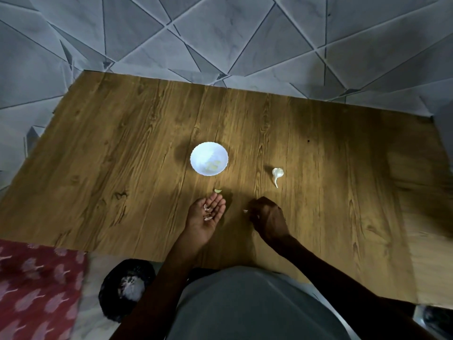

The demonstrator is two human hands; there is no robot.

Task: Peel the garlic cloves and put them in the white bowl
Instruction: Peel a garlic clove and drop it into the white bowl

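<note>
The left hand (199, 218) lies open, palm up, with peel scraps (208, 218) on it; the right hand (268, 215) is curled, its hold I cannot tell; one clove (218, 191) lies near the white bowl (199, 153), which contains peeled cloves (213, 166); the garlic bulb (277, 173) lies apart on the table (122, 168).

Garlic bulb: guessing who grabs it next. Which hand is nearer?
Right. The right hand is nearer the person than the garlic bulb; the left hand lies farther left.
</note>
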